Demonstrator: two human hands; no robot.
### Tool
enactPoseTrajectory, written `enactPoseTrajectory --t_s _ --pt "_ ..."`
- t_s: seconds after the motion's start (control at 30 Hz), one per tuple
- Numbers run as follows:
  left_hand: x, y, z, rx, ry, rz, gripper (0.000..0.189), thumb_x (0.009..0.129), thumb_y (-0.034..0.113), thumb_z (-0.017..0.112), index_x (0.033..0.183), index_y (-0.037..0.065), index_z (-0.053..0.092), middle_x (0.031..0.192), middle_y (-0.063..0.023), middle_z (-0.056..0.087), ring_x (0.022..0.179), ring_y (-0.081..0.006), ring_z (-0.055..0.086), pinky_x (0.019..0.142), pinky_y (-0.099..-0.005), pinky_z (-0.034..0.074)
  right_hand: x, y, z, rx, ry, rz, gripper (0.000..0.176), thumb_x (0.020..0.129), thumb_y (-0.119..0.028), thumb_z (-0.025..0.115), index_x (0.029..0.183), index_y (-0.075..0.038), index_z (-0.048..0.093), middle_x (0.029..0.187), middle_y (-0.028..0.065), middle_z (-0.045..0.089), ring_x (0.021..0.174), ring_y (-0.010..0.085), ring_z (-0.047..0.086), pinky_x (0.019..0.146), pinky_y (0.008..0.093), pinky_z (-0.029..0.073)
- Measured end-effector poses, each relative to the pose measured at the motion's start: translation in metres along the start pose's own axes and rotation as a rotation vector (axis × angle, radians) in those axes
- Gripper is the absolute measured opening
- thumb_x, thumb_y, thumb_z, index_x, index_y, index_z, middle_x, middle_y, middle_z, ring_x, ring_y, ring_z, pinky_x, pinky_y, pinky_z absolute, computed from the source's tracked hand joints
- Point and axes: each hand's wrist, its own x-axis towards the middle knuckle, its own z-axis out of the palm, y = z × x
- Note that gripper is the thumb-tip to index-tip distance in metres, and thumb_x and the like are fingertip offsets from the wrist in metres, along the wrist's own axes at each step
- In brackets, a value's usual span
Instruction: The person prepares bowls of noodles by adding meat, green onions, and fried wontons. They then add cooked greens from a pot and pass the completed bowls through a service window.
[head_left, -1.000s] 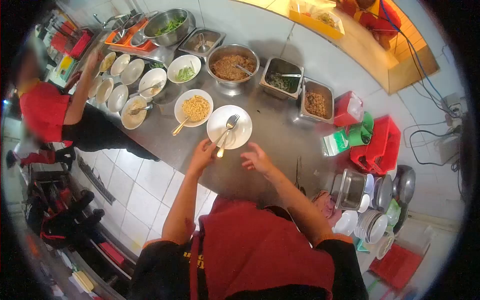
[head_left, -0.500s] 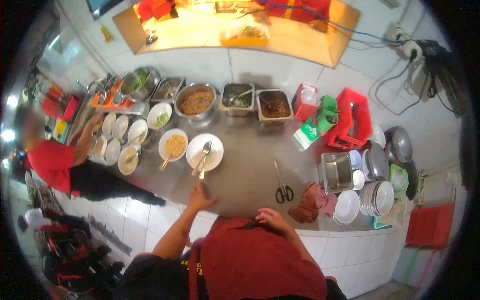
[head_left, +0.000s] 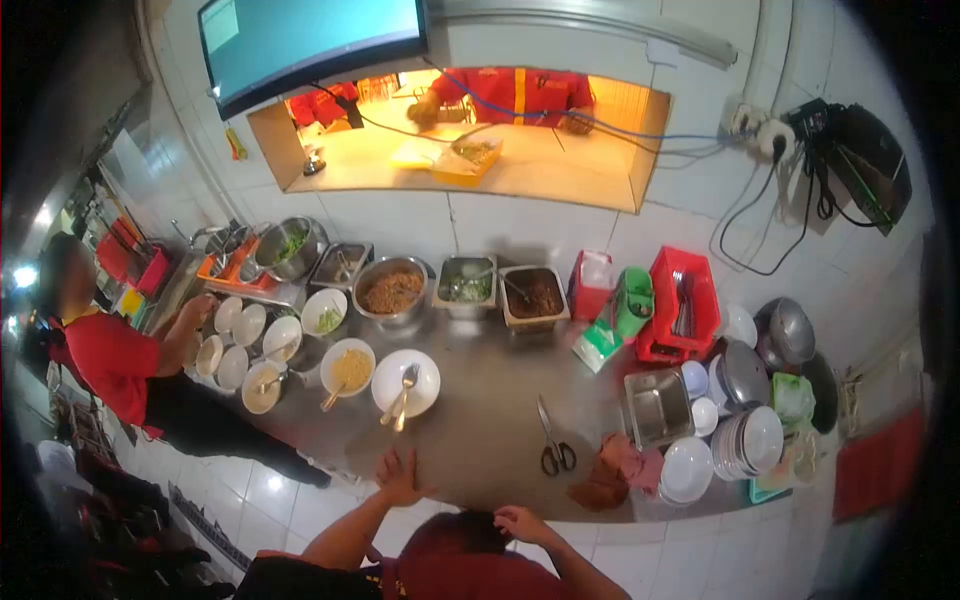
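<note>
My left hand (head_left: pixel 400 478) rests at the front edge of the steel counter (head_left: pixel 470 430) with its fingers spread and nothing in them. Just beyond it is a white plate (head_left: pixel 420 372) holding a fork (head_left: pixel 410 378) and another utensil. My right hand (head_left: pixel 522 524) is low by the counter's front edge, beside a dark rounded shape at my body; its fingers are loosely bent, and I see nothing held. Black-handled scissors (head_left: pixel 555 450) lie on the counter beyond it, near a crumpled brownish-pink cloth (head_left: pixel 620 470). A white bowl of yellowish food (head_left: pixel 350 372) stands left of the plate.
Along the back stand a bowl of brown food (head_left: pixel 395 288), steel food pans (head_left: pixel 533 298) and a red basket (head_left: pixel 680 305) of utensils. Stacked bowls (head_left: pixel 750 445) fill the right. At the left, a co-worker in red (head_left: pixel 120 355) reaches toward several bowls. Beyond a serving window (head_left: pixel 350 175) are people in red.
The view has tilted upward, bringing a screen and more of the window into sight. Both hands sit lower in the picture, still near the counter's front edge. The scissors and plate stay put.
</note>
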Motion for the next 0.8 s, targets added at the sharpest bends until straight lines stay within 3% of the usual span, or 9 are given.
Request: enactPoseTrajectory --t_s 0.03,0.1,0.13,0.27,0.3,0.37,0.57,0.63,0.8 --pt "0.003 -0.002 0.001 0.015 0.017 0.007 0.12 0.066 0.082 0.056 0.152 0.024 -0.005 0.15 -0.0313 -0.018 0.136 -0.0551 -0.015 0.1 -0.0733 0.004 0.006 -0.003 -0.006 -0.001 0.003 -0.018 0.034 0.092 -0.025 0.059 0.117 -0.002 0.057 0.095 0.0093 0.067 0.077 0.0157 0.063 0.069 0.0305 0.052" --pt "0.001 -0.007 0.009 0.042 0.022 0.02 0.118 0.068 0.079 0.057 0.152 0.023 -0.004 0.15 -0.0331 -0.013 0.135 -0.0579 -0.012 0.098 -0.0762 0.005 -0.016 -0.04 -0.011 -0.259 0.415 -0.214 0.031 0.09 -0.024 0.061 0.113 -0.003 0.058 0.09 0.0106 0.068 0.076 0.0184 0.064 0.07 0.0333 0.052" --pt "0.002 -0.01 0.012 0.034 0.032 0.031 0.117 0.069 0.079 0.056 0.152 0.022 -0.004 0.15 -0.0333 -0.013 0.135 -0.0578 -0.011 0.096 -0.0774 0.005 -0.013 -0.038 -0.012 -0.154 0.536 -0.315 0.029 0.087 -0.021 0.062 0.11 -0.004 0.059 0.088 0.0122 0.067 0.075 0.0221 0.065 0.069 0.0354 0.051" --pt "-0.001 -0.012 0.008 0.021 0.005 0.047 0.117 0.07 0.079 0.055 0.152 0.021 -0.004 0.15 -0.0335 -0.014 0.134 -0.0586 -0.013 0.097 -0.0769 0.005 -0.011 -0.049 -0.024 -0.41 0.786 -0.489 0.025 0.081 -0.016 0.063 0.104 -0.006 0.06 0.084 0.012 0.064 0.075 0.0284 0.063 0.066 0.0373 0.051" --pt "-0.004 -0.009 0.004 0.027 -0.014 0.038 0.117 0.07 0.079 0.055 0.152 0.02 -0.005 0.15 -0.0332 -0.015 0.134 -0.0585 -0.014 0.097 -0.0768 0.004 -0.012 -0.042 -0.023 -0.408 0.778 -0.473 0.025 0.081 -0.016 0.063 0.104 -0.006 0.06 0.084 0.012 0.064 0.075 0.0284 0.063 0.066 0.0373 0.051" --pt "0.0 -0.003 0.004 0.036 -0.025 0.032 0.118 0.07 0.079 0.054 0.152 0.02 -0.006 0.15 -0.0329 -0.016 0.134 -0.0584 -0.015 0.097 -0.0768 0.003 -0.008 -0.04 -0.031 -0.682 0.845 -0.663 0.022 0.079 -0.014 0.064 0.099 -0.007 0.061 0.081 0.0112 0.062 0.074 0.0289 0.062 0.064 0.0386 0.051" --pt "0.003 -0.01 0.005 0.026 -0.051 0.039 0.118 0.071 0.078 0.054 0.151 0.022 -0.012 0.15 -0.0312 -0.02 0.134 -0.0572 -0.018 0.098 -0.0764 0.003 -0.002 -0.033 -0.03 -0.654 0.838 -0.584 0.017 0.076 -0.015 0.065 0.091 -0.009 0.06 0.078 0.0088 0.062 0.071 0.0281 0.063 0.062 0.0386 0.051" --pt "0.001 -0.01 -0.002 0.012 -0.111 0.052 0.117 0.072 0.078 0.054 0.15 0.022 -0.013 0.149 -0.0319 -0.021 0.133 -0.0592 -0.02 0.099 -0.0752 0.003 0.001 -0.032 -0.029 -0.659 0.882 -0.677 0.02 0.073 -0.012 0.067 0.091 -0.008 0.06 0.073 0.0086 0.06 0.063 0.0264 0.061 0.058 0.0377 0.05" --pt "0.003 -0.013 0.004 0.027 -0.097 0.047 0.119 0.072 0.078 0.055 0.151 0.019 -0.012 0.148 -0.0337 -0.022 0.131 -0.0605 -0.021 0.099 -0.0756 0.003 -0.002 -0.036 -0.027 -0.651 0.9 -0.701 0.02 0.071 -0.014 0.069 0.089 -0.009 0.06 0.072 0.0075 0.061 0.063 0.0271 0.061 0.058 0.0379 0.05"
